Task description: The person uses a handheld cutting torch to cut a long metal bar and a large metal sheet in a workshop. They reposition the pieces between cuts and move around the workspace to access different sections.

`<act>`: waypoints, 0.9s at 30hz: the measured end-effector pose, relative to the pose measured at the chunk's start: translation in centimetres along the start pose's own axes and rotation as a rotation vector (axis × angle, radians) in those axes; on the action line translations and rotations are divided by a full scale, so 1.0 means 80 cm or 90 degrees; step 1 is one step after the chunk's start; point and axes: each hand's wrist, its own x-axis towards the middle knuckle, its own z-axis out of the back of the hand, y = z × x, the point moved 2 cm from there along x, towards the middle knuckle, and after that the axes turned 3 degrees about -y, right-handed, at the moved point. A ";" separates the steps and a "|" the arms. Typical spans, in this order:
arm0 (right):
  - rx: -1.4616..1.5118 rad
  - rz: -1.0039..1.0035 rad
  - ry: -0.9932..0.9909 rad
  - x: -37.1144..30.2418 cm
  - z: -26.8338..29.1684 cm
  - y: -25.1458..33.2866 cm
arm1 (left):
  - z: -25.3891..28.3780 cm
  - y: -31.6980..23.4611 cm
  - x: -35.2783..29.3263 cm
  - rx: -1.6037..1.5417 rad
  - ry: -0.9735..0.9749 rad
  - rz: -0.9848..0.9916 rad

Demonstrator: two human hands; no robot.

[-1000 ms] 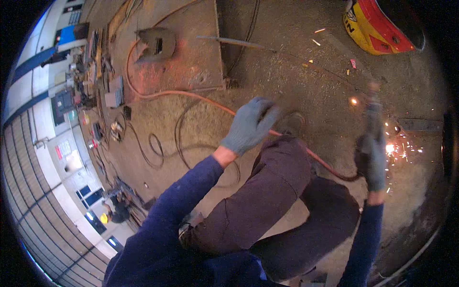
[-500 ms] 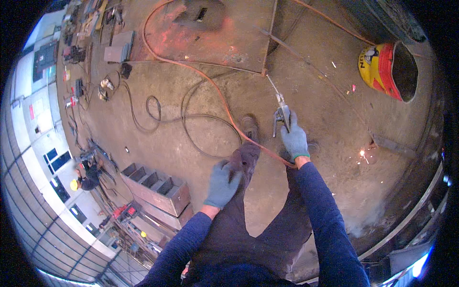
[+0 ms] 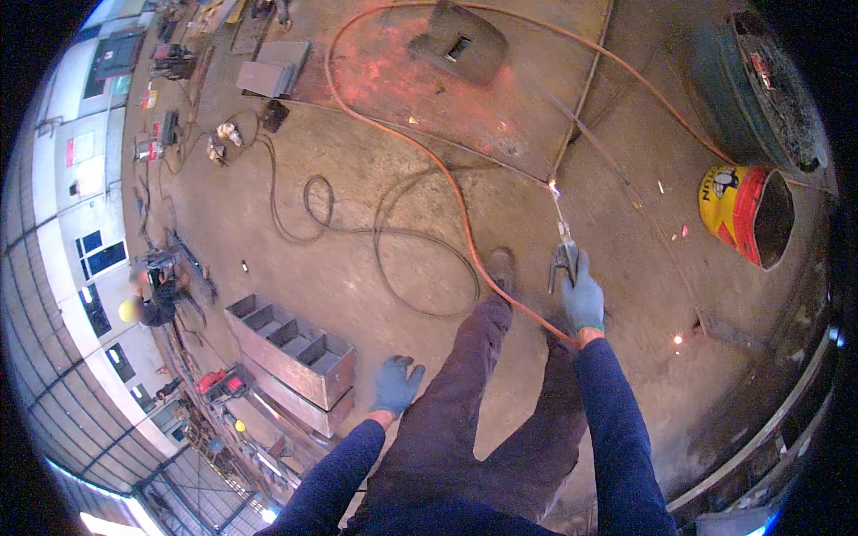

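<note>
My right hand (image 3: pixel 584 302), in a grey-blue work glove, is closed around a welding electrode holder (image 3: pixel 567 259) with a side lever. A thin rod (image 3: pixel 560 212) points forward from it, and a small bright glow shows at the rod's tip. That tip is at the near corner of a metal plate (image 3: pixel 420 112) with red-orange marks, lying on the floor. An orange cable (image 3: pixel 465 223) loops over the plate and back past my boot toward my right wrist. My left hand (image 3: pixel 396 384), gloved too, hangs beside my left thigh with fingers loosely bent, slightly apart and holding nothing.
A red-yellow bucket (image 3: pixel 733 210) lies tipped at the right, near a large dark drum (image 3: pixel 755 98). Thin dark cable (image 3: pixel 380 237) coils on the floor. A compartmented metal box (image 3: pixel 299 348) stands at left. A glowing spot (image 3: pixel 677 339) burns at right. A person (image 3: pixel 156 295) is far left.
The view has shifted, moving the scene right and down. My left hand has come off my thigh to its left. A bright glow has appeared at the rod's tip by the plate corner.
</note>
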 end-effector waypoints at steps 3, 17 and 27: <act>-0.037 -0.001 0.023 -0.010 0.004 0.016 | 0.001 -0.005 -0.002 0.053 0.048 -0.012; -0.023 -0.001 -0.019 -0.013 0.001 0.010 | -0.030 -0.051 0.030 0.010 -0.017 -0.091; -0.002 0.025 -0.060 -0.007 -0.007 0.006 | -0.068 -0.133 0.032 -0.029 0.025 -0.154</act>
